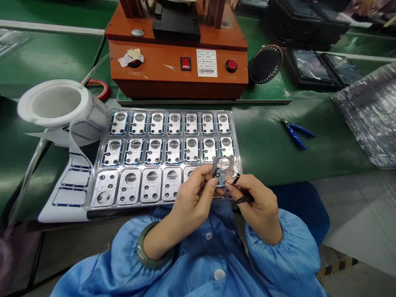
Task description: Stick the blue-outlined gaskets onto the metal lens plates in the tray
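Observation:
My left hand is closed on a small silver metal plate with a round opening, held up over the front right of a clear plastic tray. Against the plate's near side lies a thin dark adhesive frame, partly lifted at its right corner. My right hand pinches that frame by its edge. A slim dark tool, its kind unclear, shows under the right fingers. In the tray, the two back rows of plates carry blue-black frames. Front-row plates are bare silver.
To the left stands a white roll of backing strip with dark frames; red tape lies behind it. An orange machine with a red switch stands at the back. Blue-handled cutters, black trays and clear plastic trays are at right.

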